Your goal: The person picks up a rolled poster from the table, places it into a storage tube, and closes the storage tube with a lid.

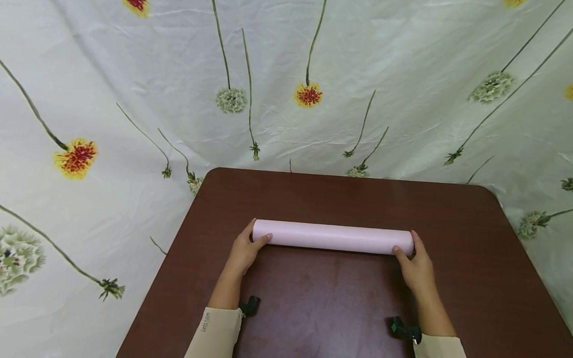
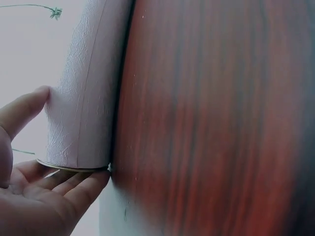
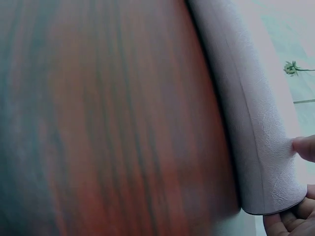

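A long pale pink roll (image 1: pixel 333 236) with a finely creased, leather-like surface lies across the brown table. My left hand (image 1: pixel 243 252) grips its left end, thumb on the near upper side and fingers round the end rim. At the opposite end my right hand (image 1: pixel 417 266) holds it the same way. In the left wrist view, the left hand's fingers (image 2: pixel 81 194) sit against the roll's end, beneath a thin dark rim. The right wrist view shows the right thumb (image 3: pixel 304 146) touching the roll (image 3: pixel 261 128), with fingertips under its end. A straight line runs lengthwise along the roll.
The dark brown wooden table (image 1: pixel 322 298) has rounded far corners. Behind it and to both sides hangs a white cloth (image 1: pixel 277 129) printed with flowers and dandelions. A dark strap device is on each wrist, beside beige sleeves (image 1: pixel 217 330).
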### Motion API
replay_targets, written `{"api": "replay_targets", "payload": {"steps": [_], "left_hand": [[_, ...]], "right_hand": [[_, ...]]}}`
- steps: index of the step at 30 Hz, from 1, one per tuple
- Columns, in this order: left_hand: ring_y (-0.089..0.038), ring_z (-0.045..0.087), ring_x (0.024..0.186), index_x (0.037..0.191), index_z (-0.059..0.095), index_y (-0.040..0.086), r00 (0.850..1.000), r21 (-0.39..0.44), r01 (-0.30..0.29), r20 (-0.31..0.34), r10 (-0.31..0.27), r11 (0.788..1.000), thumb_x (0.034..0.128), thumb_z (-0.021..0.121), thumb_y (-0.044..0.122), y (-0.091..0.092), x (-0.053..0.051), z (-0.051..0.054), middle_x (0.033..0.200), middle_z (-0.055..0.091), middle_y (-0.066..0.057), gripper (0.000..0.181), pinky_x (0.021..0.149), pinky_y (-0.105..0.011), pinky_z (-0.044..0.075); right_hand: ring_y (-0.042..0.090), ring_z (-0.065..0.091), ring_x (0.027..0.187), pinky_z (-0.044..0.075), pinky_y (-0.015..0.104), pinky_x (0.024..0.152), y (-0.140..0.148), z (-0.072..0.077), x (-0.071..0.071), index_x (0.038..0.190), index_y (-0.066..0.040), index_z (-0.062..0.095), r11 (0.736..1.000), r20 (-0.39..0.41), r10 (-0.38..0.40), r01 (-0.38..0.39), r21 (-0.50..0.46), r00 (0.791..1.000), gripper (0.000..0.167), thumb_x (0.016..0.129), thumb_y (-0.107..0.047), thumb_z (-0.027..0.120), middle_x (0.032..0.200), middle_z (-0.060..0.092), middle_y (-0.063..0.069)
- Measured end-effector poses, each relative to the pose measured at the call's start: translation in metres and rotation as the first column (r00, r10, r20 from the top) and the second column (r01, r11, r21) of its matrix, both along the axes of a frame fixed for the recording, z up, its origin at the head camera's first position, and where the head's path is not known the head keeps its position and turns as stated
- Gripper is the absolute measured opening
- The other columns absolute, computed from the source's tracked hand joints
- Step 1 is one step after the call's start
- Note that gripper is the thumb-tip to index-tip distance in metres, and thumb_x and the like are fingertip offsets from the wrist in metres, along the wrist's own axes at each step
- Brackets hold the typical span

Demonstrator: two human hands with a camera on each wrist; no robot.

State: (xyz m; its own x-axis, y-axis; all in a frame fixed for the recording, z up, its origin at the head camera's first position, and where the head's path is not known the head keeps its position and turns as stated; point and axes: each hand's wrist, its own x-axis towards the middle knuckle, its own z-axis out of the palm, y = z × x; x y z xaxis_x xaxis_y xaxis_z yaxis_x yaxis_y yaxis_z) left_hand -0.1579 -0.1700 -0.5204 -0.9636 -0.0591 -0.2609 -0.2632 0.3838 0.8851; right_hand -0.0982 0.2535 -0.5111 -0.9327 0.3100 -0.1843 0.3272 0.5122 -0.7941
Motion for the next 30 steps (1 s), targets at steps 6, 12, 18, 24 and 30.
{"api": "replay_targets", "payload": {"steps": [6, 12, 18, 24, 30], "left_hand": [[-0.033, 0.029, 0.152, 0.162, 0.025, 0.018, 1.000, 0.008, -0.009, -0.011, 0.009, 1.000, 0.0922, 0.075, 0.030, -0.001, -0.001, 0.004, 0.166, 0.028, -0.014, 0.087, 0.122, -0.052, 0.029], [-0.032, 0.029, 0.152, 0.164, 0.016, 0.020, 0.999, 0.016, 0.047, -0.010, -0.047, 0.999, 0.0971, 0.069, 0.026, -0.001, -0.002, 0.003, 0.167, 0.023, -0.015, 0.085, 0.121, -0.048, 0.031], [-0.034, 0.034, 0.149, 0.164, 0.015, 0.019, 0.997, 0.001, 0.075, -0.032, -0.075, 0.997, 0.0978, 0.067, 0.018, 0.002, -0.004, 0.001, 0.165, 0.027, -0.018, 0.084, 0.119, -0.048, 0.034], [-0.034, 0.038, 0.147, 0.164, 0.016, 0.018, 0.996, -0.009, 0.078, -0.049, -0.078, 0.997, 0.0971, 0.068, 0.016, 0.005, -0.005, 0.000, 0.164, 0.030, -0.018, 0.084, 0.117, -0.047, 0.037], [-0.035, 0.039, 0.147, 0.163, 0.017, 0.017, 0.997, 0.016, 0.058, -0.043, -0.057, 0.998, 0.0965, 0.069, 0.017, 0.007, -0.005, 0.001, 0.165, 0.028, -0.017, 0.084, 0.116, -0.047, 0.038]], "right_hand": [[0.047, 0.031, 0.148, 0.032, 0.061, 0.115, -0.001, -0.002, 0.001, 0.164, -0.018, 0.009, 1.000, 0.017, -0.002, 0.003, -0.012, 1.000, 0.079, 0.103, -0.040, 0.054, 0.164, 0.025, 0.024], [0.048, 0.035, 0.145, 0.034, 0.061, 0.112, 0.000, -0.003, 0.000, 0.164, -0.016, 0.010, 1.000, 0.006, -0.007, 0.007, -0.006, 1.000, 0.078, 0.104, -0.038, 0.054, 0.162, 0.027, 0.028], [0.049, 0.027, 0.149, 0.030, 0.063, 0.115, 0.004, -0.003, -0.001, 0.164, -0.017, 0.005, 1.000, 0.031, 0.002, -0.002, -0.018, 1.000, 0.080, 0.104, -0.039, 0.053, 0.165, 0.021, 0.027], [0.048, 0.023, 0.151, 0.027, 0.064, 0.117, 0.007, -0.004, -0.003, 0.164, -0.018, 0.002, 1.000, 0.047, 0.005, -0.004, -0.023, 0.999, 0.081, 0.104, -0.041, 0.052, 0.167, 0.017, 0.024], [0.047, 0.026, 0.150, 0.029, 0.062, 0.117, 0.010, -0.005, -0.002, 0.164, -0.016, 0.006, 0.999, 0.005, 0.002, -0.002, -0.040, 1.000, 0.081, 0.104, -0.039, 0.054, 0.166, 0.020, 0.025]]}}
